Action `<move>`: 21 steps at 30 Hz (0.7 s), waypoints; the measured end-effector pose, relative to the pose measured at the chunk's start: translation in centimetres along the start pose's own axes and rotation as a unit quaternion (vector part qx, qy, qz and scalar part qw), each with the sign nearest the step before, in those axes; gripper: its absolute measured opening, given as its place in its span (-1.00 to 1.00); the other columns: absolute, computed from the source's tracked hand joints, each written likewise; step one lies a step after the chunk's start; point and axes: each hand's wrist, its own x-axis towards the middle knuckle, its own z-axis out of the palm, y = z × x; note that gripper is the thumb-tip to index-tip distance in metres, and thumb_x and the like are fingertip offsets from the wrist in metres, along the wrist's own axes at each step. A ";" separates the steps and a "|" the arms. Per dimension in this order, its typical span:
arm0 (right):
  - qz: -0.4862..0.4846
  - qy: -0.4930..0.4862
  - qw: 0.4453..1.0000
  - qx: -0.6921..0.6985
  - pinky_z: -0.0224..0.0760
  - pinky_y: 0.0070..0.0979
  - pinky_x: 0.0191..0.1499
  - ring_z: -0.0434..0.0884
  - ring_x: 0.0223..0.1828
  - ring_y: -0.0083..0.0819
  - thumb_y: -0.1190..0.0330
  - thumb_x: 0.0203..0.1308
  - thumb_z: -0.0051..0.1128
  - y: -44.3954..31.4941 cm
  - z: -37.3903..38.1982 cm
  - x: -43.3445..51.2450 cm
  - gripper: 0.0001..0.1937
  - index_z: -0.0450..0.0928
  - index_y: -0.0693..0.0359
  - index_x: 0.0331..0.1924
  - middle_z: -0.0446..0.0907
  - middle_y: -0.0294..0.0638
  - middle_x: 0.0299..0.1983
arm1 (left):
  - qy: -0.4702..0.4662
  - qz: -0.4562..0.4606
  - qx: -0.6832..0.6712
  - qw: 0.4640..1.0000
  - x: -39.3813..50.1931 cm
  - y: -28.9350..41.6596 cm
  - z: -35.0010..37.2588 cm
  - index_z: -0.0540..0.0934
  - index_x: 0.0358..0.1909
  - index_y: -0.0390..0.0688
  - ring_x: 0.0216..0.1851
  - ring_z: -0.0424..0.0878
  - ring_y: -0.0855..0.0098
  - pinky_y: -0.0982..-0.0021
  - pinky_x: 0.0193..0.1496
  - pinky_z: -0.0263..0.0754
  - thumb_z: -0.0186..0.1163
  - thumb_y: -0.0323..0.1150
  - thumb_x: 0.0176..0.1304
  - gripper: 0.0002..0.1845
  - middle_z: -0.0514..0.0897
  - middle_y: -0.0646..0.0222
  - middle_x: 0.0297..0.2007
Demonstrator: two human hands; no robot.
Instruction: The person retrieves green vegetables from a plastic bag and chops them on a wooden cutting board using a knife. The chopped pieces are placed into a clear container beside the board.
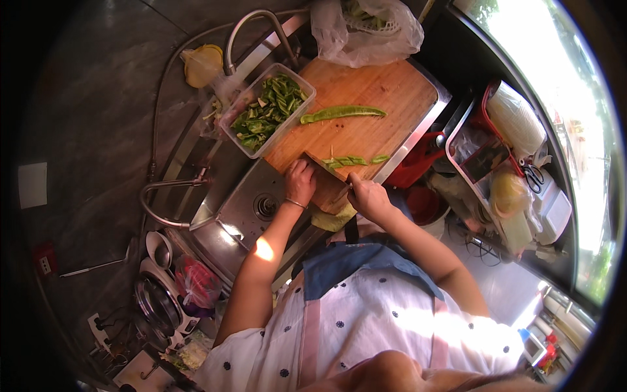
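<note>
My right hand (pixel 370 197) grips the handle of a broad kitchen knife (pixel 325 169) over the near part of a wooden cutting board (pixel 372 88). At the blade's far left end is my left hand (pixel 300 182), fingers curled; whether it holds anything is hidden. Just beyond the blade lie several cut green pepper pieces (pixel 345 161) in a short row. Farther up the board rests a long, opened-looking green pepper (pixel 343 113). A clear plastic container (pixel 313 95) full of cut green peppers (pixel 269 110) stands at the board's left side.
The steel sink (pixel 235 206) lies left of my arms, with a curved faucet (pixel 235 36) beyond the container. A plastic bag (pixel 333 44) of greens sits on the board's far end. Beneath the near edge is a yellow-green cloth (pixel 333 219). Scissors (pixel 533 179) and packed goods crowd the right.
</note>
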 end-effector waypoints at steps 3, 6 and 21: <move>-0.010 0.016 1.000 0.013 0.50 0.05 -0.34 0.65 -0.39 0.14 0.33 0.24 0.08 0.1 0.0 0.1 -0.78 0.36 0.22 -0.11 0.63 0.11 -0.47 | 0.012 0.013 -0.029 0.999 0.2 0.1 -0.4 0.67 -0.27 -0.17 -0.09 0.56 0.07 0.17 -0.02 0.51 0.32 -0.56 -0.08 -0.75 0.61 0.24 -0.21; -0.009 0.027 0.998 0.051 0.50 0.06 -0.31 0.65 -0.37 0.16 0.32 0.25 0.10 0.0 -1.2 -0.5 -0.76 0.37 0.22 -0.09 0.63 0.13 -0.48 | 0.041 0.008 -0.068 0.997 -0.1 0.2 -1.3 0.67 -0.25 -0.17 -0.06 0.54 0.07 0.16 0.01 0.50 0.35 -0.56 -0.09 -0.72 0.60 0.25 -0.18; -0.040 -0.005 0.999 0.025 0.49 0.04 -0.32 0.65 -0.35 0.15 0.36 0.22 0.12 -1.3 0.0 1.2 -0.77 0.35 0.25 -0.14 0.62 0.10 -0.47 | 0.059 -0.034 -0.058 0.996 -1.0 -3.3 -2.5 0.66 -0.27 -0.18 -0.12 0.59 0.14 0.22 -0.03 0.52 0.49 -0.41 -0.04 -0.73 0.63 0.28 -0.18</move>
